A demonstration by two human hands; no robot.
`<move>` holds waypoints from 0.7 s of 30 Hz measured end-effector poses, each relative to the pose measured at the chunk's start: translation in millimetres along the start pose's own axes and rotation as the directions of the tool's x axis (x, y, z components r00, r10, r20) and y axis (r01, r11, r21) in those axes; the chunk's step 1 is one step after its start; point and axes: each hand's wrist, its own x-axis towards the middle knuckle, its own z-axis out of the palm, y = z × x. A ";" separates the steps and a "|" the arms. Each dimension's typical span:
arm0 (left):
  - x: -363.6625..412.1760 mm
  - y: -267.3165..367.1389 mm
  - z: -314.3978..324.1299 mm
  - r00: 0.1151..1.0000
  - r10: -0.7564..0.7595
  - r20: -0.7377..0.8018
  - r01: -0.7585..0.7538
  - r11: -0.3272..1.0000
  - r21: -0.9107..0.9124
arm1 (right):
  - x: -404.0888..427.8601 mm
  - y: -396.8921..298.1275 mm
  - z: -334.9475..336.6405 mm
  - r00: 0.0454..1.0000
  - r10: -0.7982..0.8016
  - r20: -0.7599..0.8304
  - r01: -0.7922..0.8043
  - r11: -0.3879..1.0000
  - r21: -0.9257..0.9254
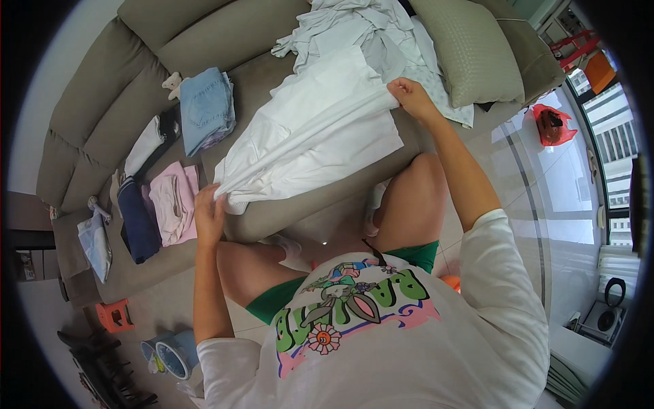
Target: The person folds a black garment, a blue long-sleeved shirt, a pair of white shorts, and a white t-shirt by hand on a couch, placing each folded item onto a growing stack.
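Observation:
A white garment (317,138) lies stretched across the seat of a taupe sofa (301,214). My left hand (208,212) pinches its near left end, and my right hand (411,97) grips its edge at the right, so a long fold runs taut between them. Beyond it is a heap of white and pale clothes (352,25). To the left of the garment lie folded blue denim (204,107), folded pink clothes (174,204) and a folded navy garment (138,220).
A woven cushion (470,56) leans at the sofa's right end. A small plush toy (173,84) sits behind the denim. On the floor are a red plastic bag (553,125), an orange stool (115,315) and blue bins (176,353).

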 end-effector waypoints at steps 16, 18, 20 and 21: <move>0.1 -4.0 4.4 0.996 -0.018 0.085 0.020 1.000 -0.023 | -10.6 -21.1 0.8 0.992 0.004 0.126 0.014 0.990 -0.142; -3.0 -2.2 6.6 0.995 -0.062 0.084 0.066 0.997 -0.039 | -16.5 -23.4 3.8 0.987 -0.158 0.015 0.159 0.979 -0.131; -3.5 6.7 9.9 0.998 -0.053 -0.016 0.053 0.998 -0.040 | -23.6 -1.2 5.4 0.982 -0.171 -0.083 0.152 0.968 -0.199; -6.1 6.9 11.5 0.998 -0.053 -0.019 0.052 0.998 -0.041 | -27.6 18.8 7.2 0.981 -0.173 -0.082 0.154 0.967 -0.201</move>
